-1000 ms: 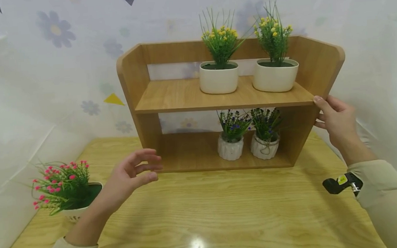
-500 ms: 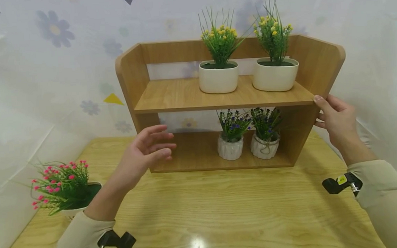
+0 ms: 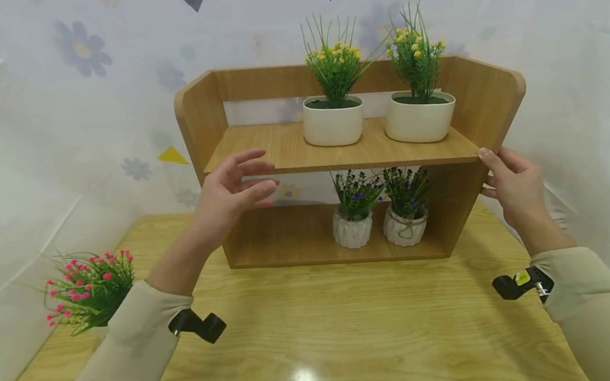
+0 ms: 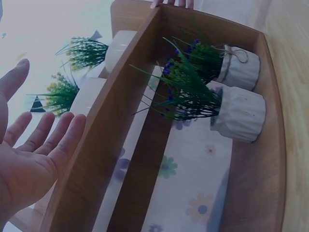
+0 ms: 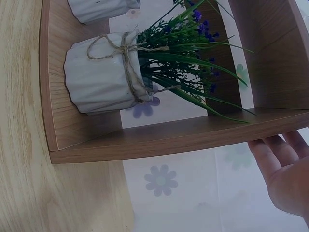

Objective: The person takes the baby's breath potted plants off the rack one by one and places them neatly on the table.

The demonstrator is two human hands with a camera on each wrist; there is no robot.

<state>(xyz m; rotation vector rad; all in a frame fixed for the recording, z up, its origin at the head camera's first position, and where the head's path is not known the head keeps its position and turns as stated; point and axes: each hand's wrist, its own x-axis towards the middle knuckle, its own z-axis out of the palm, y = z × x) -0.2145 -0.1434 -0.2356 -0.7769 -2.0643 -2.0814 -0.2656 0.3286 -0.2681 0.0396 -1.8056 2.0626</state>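
Observation:
A two-tier wooden desk shelf (image 3: 297,229) stands on the table. My right hand (image 3: 517,186) holds its right side panel, thumb on the front edge and fingers along the outer face. My left hand (image 3: 226,192), fingers spread and loosely bent, is raised at the shelf's left end, level with the upper board; it holds nothing. In the left wrist view its fingertips (image 4: 77,123) appear close to the upper board's edge; contact is unclear. On the upper board are two cream oval pots (image 3: 333,124) of yellow flowers. Two white ribbed pots (image 3: 352,233) with purple flowers sit below.
A pot of pink flowers (image 3: 88,291) stands at the table's left side, partly hidden by my left sleeve. The wood-grain table (image 3: 313,318) extends in front of the shelf. White flower-print sheeting (image 3: 136,96) hangs behind and at both sides.
My left hand has risen and moved right, from beside the lower tier to the upper board's level. The right hand has stayed on the side panel. The pots and shelf keep their places.

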